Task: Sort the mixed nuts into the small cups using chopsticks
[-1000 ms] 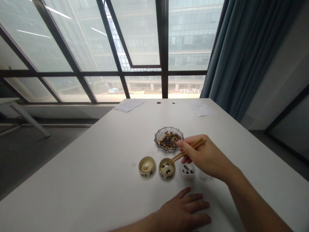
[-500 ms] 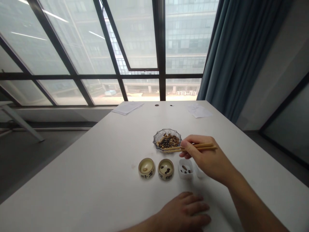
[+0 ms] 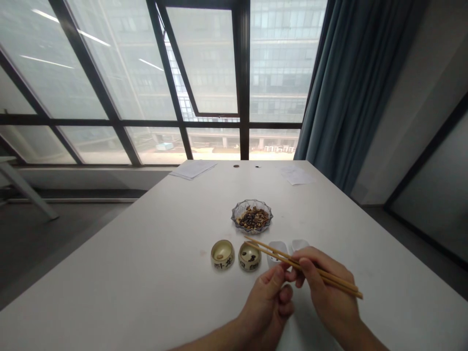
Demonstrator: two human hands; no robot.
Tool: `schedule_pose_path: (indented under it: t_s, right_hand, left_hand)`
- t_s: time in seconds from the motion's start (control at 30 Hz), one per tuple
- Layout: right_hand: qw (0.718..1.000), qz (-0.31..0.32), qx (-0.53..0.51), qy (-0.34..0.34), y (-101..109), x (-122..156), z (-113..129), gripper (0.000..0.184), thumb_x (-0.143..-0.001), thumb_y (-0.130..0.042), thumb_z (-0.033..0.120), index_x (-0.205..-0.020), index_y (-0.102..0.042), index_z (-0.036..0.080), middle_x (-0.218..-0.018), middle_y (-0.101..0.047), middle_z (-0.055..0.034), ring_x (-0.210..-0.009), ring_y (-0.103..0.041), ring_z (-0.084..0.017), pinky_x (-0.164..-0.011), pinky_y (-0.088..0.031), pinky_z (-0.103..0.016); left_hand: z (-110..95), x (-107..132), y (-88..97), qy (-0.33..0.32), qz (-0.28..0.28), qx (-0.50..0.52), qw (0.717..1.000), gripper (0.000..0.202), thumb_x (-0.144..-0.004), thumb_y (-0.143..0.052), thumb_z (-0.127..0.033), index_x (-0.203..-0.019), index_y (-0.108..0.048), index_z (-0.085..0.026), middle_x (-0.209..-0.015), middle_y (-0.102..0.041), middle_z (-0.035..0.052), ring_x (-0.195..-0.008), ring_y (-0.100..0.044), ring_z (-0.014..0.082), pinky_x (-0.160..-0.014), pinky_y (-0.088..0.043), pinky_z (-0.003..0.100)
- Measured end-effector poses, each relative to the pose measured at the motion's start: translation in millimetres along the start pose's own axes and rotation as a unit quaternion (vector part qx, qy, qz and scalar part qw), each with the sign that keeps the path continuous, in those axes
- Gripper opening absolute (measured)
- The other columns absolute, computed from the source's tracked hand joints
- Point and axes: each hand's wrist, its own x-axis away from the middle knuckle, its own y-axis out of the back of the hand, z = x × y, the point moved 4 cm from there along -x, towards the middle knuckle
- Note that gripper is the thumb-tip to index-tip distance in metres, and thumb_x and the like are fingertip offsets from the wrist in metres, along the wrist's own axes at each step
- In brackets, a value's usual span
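Note:
My right hand (image 3: 325, 287) is shut on a pair of wooden chopsticks (image 3: 296, 263), whose tips point up and left and end just above the second ceramic cup. That cup (image 3: 249, 257) holds a few dark seeds. To its left, a matching cream ceramic cup (image 3: 222, 254) holds a tan seed. My left hand (image 3: 265, 304) is raised off the table, fingers curled, beside my right hand and just under the chopsticks. Farther out, a ribbed glass dish (image 3: 252, 218) holds mixed dark and tan seeds. A small white container (image 3: 275, 252) is partly hidden behind my hands.
A second white container (image 3: 300, 243) stands to the right, partly behind my right hand. The white table (image 3: 127, 263) ends at the window wall, where sheets of paper (image 3: 193, 169) lie. A blue-grey curtain (image 3: 343, 87) hangs at the right.
My left hand has risen from the table to my right hand. My right hand has moved towards me, away from the dish, and the chopsticks now slant across the cups' near side.

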Motion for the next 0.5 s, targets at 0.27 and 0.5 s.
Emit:
schedule_pose_path:
  t_s: [0.27,0.5]
  right_hand:
    - [0.995,0.038,-0.023,-0.084,1.2,5.4,-13.4,0.04,-0.102,-0.059,0.05,-0.079,-0.072,0.02,-0.062,-0.064,-0.0016,-0.052,-0.059,-0.016,-0.051,-0.049,-0.026]
    - [0.987,0.004,-0.07,-0.144,23.5,-25.4,-26.8,0.043,-0.096,-0.065,0.058,-0.082,-0.071,0.018,-0.064,-0.07,-0.0056,-0.052,-0.061,-0.018,-0.053,-0.051,-0.029]
  left_hand:
    - [-2.9,-6.2,0.3,-0.021,-0.077,0.069,0.994,0.04,-0.077,-0.094,-0.029,-0.096,-0.062,-0.012,-0.081,-0.055,-0.0031,-0.053,-0.041,0.0019,-0.043,-0.027,0.013]
    - [-4.4,-33.2,-26.9,-0.016,-0.077,0.075,0.994,0.026,-0.09,-0.082,-0.025,-0.097,-0.061,-0.012,-0.078,-0.056,-0.0028,-0.046,-0.037,0.0001,-0.036,-0.021,0.01]
